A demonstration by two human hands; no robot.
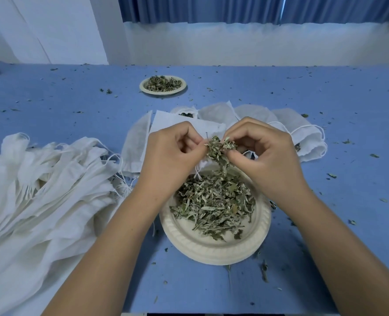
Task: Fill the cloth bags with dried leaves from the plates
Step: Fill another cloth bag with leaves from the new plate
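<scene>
Your forearms frame the plate [211,249] at 6 o'clock, both hands on one clump [219,148] above it.
Left hand [173,153] and right hand [264,156] curl their fingers and pinch the clump from either side, likely over the plate so crumbs drop back in. A bag [177,124] lies just behind at 12 o'clock; whether your left hand also holds its mouth, I cannot tell. Empty bags [40,190] heap at 9 o'clock for easy reach, filled bags [303,133] at 1 o'clock. No writing shows.
</scene>
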